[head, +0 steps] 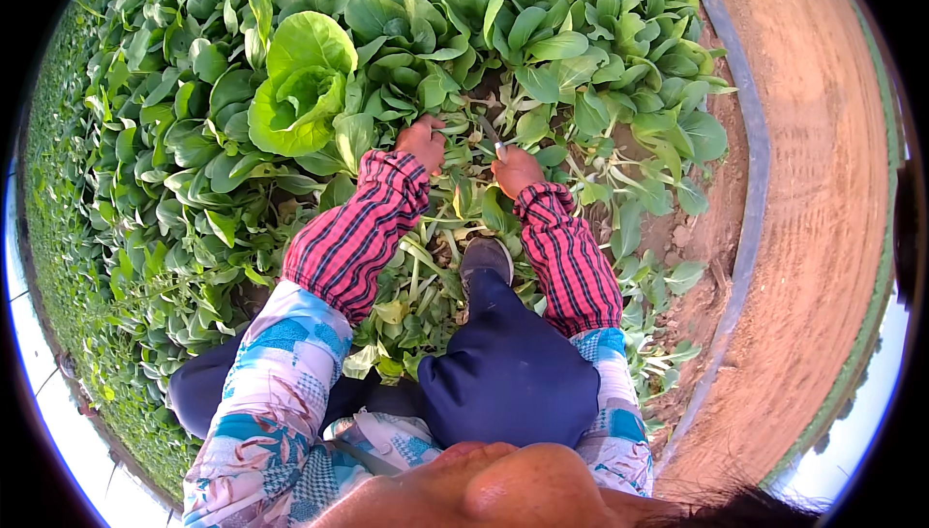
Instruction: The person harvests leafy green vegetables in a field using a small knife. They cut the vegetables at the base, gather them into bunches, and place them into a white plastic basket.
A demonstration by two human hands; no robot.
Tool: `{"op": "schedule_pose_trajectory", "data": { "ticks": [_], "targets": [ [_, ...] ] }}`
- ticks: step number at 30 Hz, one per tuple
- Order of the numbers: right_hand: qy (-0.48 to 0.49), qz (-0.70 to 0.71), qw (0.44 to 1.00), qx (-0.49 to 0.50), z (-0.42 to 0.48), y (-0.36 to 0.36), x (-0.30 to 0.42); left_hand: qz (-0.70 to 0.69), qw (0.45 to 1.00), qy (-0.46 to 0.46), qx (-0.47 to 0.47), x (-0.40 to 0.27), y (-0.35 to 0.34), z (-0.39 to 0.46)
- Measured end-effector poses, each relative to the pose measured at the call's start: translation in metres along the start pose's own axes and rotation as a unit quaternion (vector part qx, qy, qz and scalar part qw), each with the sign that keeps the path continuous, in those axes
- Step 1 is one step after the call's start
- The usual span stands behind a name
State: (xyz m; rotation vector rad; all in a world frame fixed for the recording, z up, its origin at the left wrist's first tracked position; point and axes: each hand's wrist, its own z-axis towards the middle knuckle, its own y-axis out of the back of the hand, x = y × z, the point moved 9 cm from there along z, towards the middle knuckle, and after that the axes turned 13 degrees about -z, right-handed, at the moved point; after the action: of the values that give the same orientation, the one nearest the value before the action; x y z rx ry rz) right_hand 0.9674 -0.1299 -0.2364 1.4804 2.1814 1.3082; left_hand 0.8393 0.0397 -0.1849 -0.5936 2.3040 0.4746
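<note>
My right hand [518,171] grips the pale handle of a knife [492,134], its narrow blade angled up and to the left over cut stems. To its left, my left hand [422,142] reaches in at the base of the leafy greens [406,23], fingers curled beside the leaves. Whether it holds a stem is hidden. A large, light green leafy head [303,85], paler than the plants around it, stands just above and left of that hand. Trimmed leaves and stalks [453,201] litter the ground below both hands.
My shoe [486,259] rests among cut leaves, and my bent knee [508,383] rises below my arms. Dense plants [181,165] fill the left side. Along the right, a grey strip [751,165] edges the bed beside a bare dirt path [820,187].
</note>
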Motion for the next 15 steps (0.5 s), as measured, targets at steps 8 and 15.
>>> {"op": "schedule_pose_trajectory", "data": {
  "ticks": [8,15],
  "targets": [
    [0.044,0.112,0.992,-0.044,-0.018,0.002,0.001,-0.033,0.999,0.016,0.001,0.015,0.004,0.009],
    [0.022,0.055,0.997,-0.039,-0.012,0.002,0.009,-0.009,1.000,-0.003,0.015,0.014,0.004,0.007]
  ]
}}
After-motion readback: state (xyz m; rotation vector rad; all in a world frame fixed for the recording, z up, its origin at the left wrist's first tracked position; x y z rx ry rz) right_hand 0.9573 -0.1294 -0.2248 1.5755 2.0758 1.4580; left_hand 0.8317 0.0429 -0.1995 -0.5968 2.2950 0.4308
